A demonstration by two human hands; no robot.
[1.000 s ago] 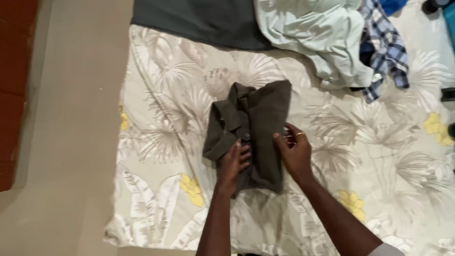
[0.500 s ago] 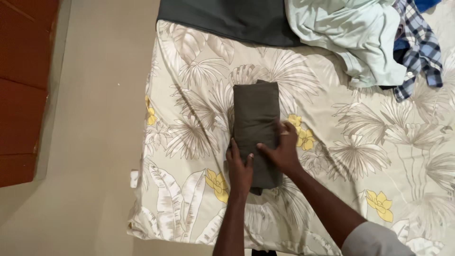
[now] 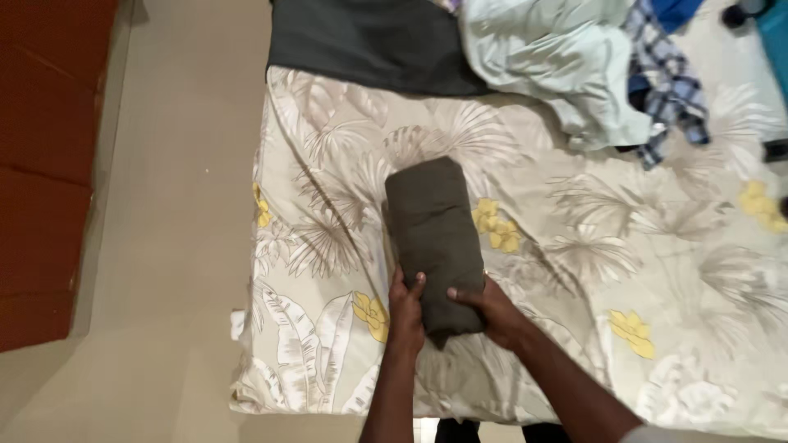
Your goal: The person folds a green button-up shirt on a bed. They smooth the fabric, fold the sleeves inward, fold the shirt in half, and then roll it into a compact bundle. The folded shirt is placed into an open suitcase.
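Observation:
A dark olive-brown garment [image 3: 432, 230], folded into a narrow long rectangle, lies on a leaf-and-flower patterned sheet [image 3: 574, 246]. Both of my hands grip its near end. My left hand [image 3: 405, 310] holds the near left corner, fingers curled over the edge. On the near right corner sits my right hand [image 3: 492, 308], thumb on top of the cloth. The far end of the garment rests flat on the sheet.
A dark grey cloth [image 3: 369, 41] lies at the sheet's far edge. A pale mint garment [image 3: 558, 57] and a blue plaid shirt [image 3: 669, 82] are heaped at the far right. Beige floor [image 3: 164, 246] and a reddish-brown wooden panel [image 3: 41, 164] are to the left.
The shirt went from open with collar showing to a narrow folded strip. Both hands slid from its middle toward its near end and now grip that end.

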